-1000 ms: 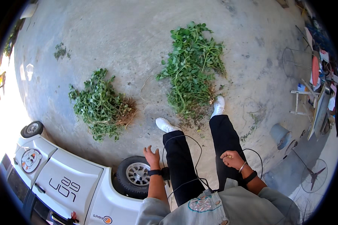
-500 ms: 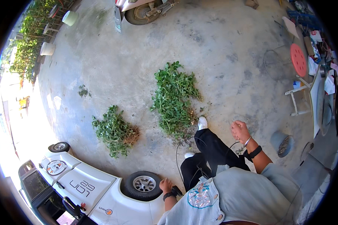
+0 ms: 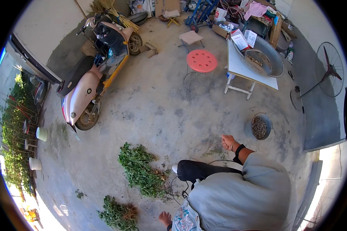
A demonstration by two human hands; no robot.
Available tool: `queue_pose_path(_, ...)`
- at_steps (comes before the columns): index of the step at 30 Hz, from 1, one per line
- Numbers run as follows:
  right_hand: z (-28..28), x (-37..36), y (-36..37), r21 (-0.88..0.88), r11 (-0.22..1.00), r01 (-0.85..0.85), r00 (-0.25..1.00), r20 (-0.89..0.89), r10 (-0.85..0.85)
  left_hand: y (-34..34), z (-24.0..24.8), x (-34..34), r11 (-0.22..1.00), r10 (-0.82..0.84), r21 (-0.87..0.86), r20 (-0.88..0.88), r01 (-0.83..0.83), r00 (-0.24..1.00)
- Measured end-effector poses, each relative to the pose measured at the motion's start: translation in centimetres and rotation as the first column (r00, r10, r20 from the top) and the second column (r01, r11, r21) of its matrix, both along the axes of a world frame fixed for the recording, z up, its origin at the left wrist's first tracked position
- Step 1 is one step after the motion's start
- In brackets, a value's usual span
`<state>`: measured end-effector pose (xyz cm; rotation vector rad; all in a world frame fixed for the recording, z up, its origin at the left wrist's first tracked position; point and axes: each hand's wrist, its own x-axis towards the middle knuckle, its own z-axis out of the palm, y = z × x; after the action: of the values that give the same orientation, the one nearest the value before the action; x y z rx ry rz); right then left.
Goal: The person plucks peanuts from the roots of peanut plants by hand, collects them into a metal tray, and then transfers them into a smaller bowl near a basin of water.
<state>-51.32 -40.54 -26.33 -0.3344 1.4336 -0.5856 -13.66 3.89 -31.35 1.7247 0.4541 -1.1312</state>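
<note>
My right hand hangs in the air with its fingers curled in; I see nothing in it. A bucket stands nearest to it, holding small grey-brown pieces too small to name. At the lower edge my left hand is low beside my body, fingers a little apart and nothing held. To its left lies a smaller heap of uprooted leafy plants with brown roots. A larger heap of green plants spreads on the concrete beyond it, near my white shoe.
A red round stool and a small folding stool stand ahead. To the right are a white table bearing a large metal basin, and a standing fan. A pink scooter is parked at the far left.
My view has swung to the right and up, bringing the scooter, table and fan into sight. The white car has left view. Both plant heaps lie lower in the picture.
</note>
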Motion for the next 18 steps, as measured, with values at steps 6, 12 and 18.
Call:
queue_pose_path(6, 3.7, -9.3, -7.5, -0.02, 0.964, 0.264, 0.954, 0.153, -0.258, -9.0, 3.0, -5.6, 0.981, -0.195, -0.011, 0.022, 0.196, 0.98)
queue_pose_path(12, 5.2, -20.0, -18.7, -0.086, 0.897, 0.433, 0.863, 0.328, -0.385, -15.7, 6.1, -11.0, 0.967, -0.252, -0.008, 0.11, 0.255, 0.961)
queue_pose_path(18, 8.8, -27.3, -34.1, -0.23, 0.784, 0.576, 0.796, 0.375, -0.475, -18.2, 9.2, -18.7, 0.978, -0.208, 0.038, 0.146, 0.204, 0.967)
